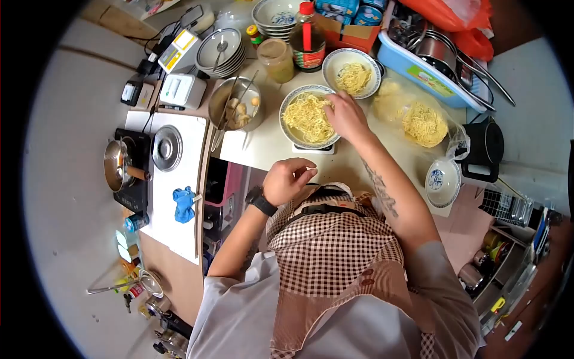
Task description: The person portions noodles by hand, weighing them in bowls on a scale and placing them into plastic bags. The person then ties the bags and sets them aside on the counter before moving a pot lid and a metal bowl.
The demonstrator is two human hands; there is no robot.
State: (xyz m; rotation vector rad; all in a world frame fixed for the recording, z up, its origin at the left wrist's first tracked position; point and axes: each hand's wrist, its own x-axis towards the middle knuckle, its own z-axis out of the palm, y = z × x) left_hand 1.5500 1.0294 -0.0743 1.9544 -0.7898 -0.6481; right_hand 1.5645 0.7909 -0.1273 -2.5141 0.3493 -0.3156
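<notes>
My right hand (pixel 347 116) reaches over the right rim of a patterned bowl of noodles (pixel 308 118), its fingers bent down at the noodles. That bowl rests on a small white scale (pixel 315 149). Behind it stands a second bowl (pixel 351 70) with a smaller heap of noodles. My left hand (pixel 289 181) hovers in front of the counter edge, fingers curled and thumb apart from them, with nothing in it. A clear plastic bag of noodles (pixel 424 124) lies to the right of my right hand.
At the left are a metal pot with utensils (pixel 236 105), stacked plates (pixel 220 52) and a pan (pixel 119 164) on a cooker. A sauce bottle (pixel 307 39), a jar (pixel 276 60) and a blue bin (pixel 427 72) stand behind. An empty bowl (pixel 443 184) sits right.
</notes>
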